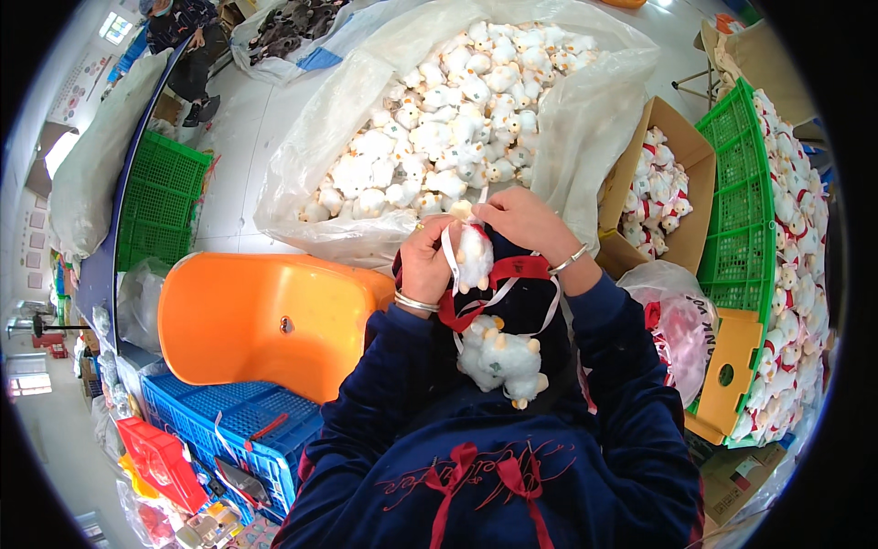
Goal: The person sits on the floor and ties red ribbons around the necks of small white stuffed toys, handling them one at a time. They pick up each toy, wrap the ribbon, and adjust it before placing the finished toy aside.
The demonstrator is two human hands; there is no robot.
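A small white plush toy (474, 260) hangs above my lap between my two hands. My left hand (426, 256) is closed on its side, with a loop of white ribbon (449, 249) beside the fingers. My right hand (524, 220) pinches at the toy's head, where a short end of white ribbon sticks up past the fingertips. Red ribbons (521, 267) and more white ribbons lie across my dark lap just below. A second white plush toy (501, 362) rests there, nearer my body.
Ahead, a big clear plastic sheet (315, 119) holds a heap of white plush toys (439, 128). At right are a cardboard box (692, 151), a green crate (736, 206) and a plastic bag (672, 293). An orange chair (247, 316) and blue crate (197, 403) stand left.
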